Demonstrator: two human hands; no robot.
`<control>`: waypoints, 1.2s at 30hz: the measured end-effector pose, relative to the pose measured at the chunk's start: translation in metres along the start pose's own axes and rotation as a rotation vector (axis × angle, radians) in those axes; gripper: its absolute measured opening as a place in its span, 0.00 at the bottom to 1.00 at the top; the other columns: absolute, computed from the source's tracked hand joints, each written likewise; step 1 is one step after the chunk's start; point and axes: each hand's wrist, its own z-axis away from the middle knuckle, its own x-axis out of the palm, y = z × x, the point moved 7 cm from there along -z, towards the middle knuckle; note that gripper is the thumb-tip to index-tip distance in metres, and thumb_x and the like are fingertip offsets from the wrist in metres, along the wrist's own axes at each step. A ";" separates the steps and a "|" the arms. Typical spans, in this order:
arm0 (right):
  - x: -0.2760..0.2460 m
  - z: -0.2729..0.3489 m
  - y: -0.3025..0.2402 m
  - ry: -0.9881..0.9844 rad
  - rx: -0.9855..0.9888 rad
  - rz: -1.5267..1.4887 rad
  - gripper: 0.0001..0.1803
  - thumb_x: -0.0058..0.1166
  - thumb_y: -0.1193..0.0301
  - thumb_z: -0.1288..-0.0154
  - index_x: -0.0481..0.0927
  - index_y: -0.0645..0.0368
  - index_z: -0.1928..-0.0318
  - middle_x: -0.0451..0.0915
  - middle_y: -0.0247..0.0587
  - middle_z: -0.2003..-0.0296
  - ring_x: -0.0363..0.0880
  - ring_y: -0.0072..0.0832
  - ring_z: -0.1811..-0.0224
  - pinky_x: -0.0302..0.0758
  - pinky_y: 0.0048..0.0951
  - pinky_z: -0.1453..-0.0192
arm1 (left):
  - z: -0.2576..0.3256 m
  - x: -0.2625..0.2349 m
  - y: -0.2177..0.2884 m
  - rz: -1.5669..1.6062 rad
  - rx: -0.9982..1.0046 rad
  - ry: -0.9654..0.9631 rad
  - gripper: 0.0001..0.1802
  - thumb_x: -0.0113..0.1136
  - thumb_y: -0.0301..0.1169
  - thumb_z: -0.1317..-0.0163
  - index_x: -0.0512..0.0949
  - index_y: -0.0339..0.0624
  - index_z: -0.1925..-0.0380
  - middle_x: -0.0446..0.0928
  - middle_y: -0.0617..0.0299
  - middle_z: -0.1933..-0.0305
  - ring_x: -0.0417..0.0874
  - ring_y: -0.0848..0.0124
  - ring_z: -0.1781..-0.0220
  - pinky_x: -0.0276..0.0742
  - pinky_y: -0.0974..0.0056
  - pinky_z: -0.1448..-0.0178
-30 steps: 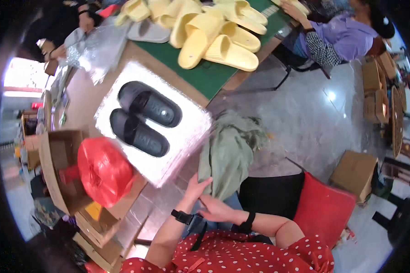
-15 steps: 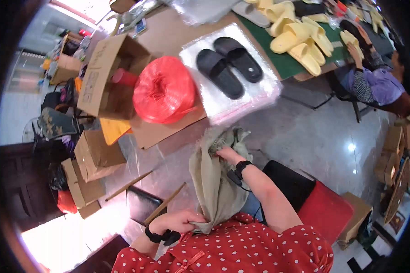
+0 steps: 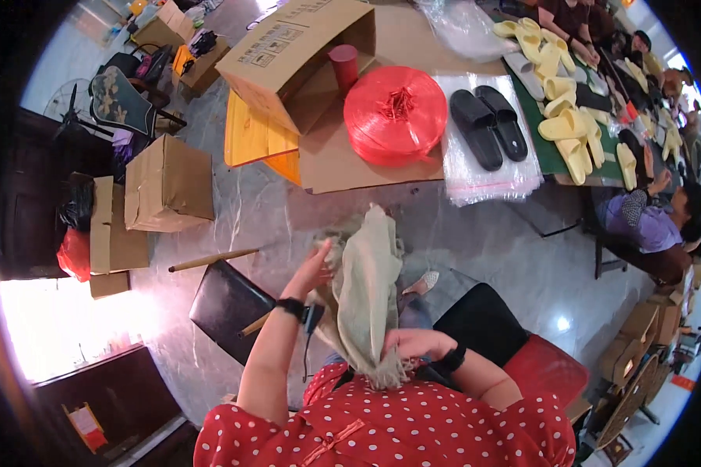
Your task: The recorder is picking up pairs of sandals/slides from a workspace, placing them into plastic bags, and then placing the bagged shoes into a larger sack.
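A grey-green cloth with fringed ends (image 3: pixel 368 288) hangs in folds in front of my body, over my lap. My left hand (image 3: pixel 313 268) is at its far left edge, with its fingers closed on the fabric and partly hidden by it. Near my waist, my right hand (image 3: pixel 419 343) grips the near end of the cloth, its fingers curled in and partly out of sight. Loose fringe sticks out beside that hand. Both wrists wear black bands.
Ahead, a cardboard-covered table (image 3: pixel 327 167) bears a red twine roll (image 3: pixel 396 117), black slides (image 3: pixel 477 128) on plastic bags and an open carton (image 3: pixel 288 66). Yellow slippers (image 3: pixel 565 124) lie at right, near co-workers. A black stool (image 3: pixel 230 300) stands left; a red-and-black chair (image 3: pixel 541 370) right.
My left hand has moved from near my waist to the cloth's far part. My right hand has drawn back toward my body. The view has shifted, putting the table farther right.
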 end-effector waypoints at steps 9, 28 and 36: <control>-0.012 0.062 0.011 0.278 -0.469 0.056 0.18 0.57 0.70 0.43 0.80 0.67 0.53 0.81 0.41 0.57 0.77 0.20 0.57 0.73 0.23 0.59 | -0.044 0.041 -0.007 0.728 0.169 -0.399 0.19 0.46 0.45 0.28 0.76 0.47 0.46 0.79 0.59 0.53 0.79 0.65 0.51 0.76 0.55 0.47; -0.067 -0.032 -0.140 0.987 -0.573 0.887 0.37 0.68 0.61 0.45 0.68 0.59 0.37 0.68 0.46 0.39 0.67 0.39 0.36 0.66 0.36 0.35 | 0.309 0.021 0.099 -0.257 0.980 -0.640 0.06 0.64 0.18 0.46 0.83 0.37 0.68 0.84 0.58 0.68 0.86 0.65 0.68 0.80 0.66 0.61; -0.095 -0.155 -0.029 0.352 0.380 0.770 0.20 0.58 0.60 0.45 0.76 0.69 0.72 0.73 0.33 0.77 0.68 0.26 0.72 0.68 0.32 0.66 | 0.311 0.058 0.063 -0.322 0.884 -0.955 0.09 0.60 0.22 0.40 0.82 0.37 0.59 0.84 0.54 0.60 0.85 0.59 0.59 0.79 0.61 0.57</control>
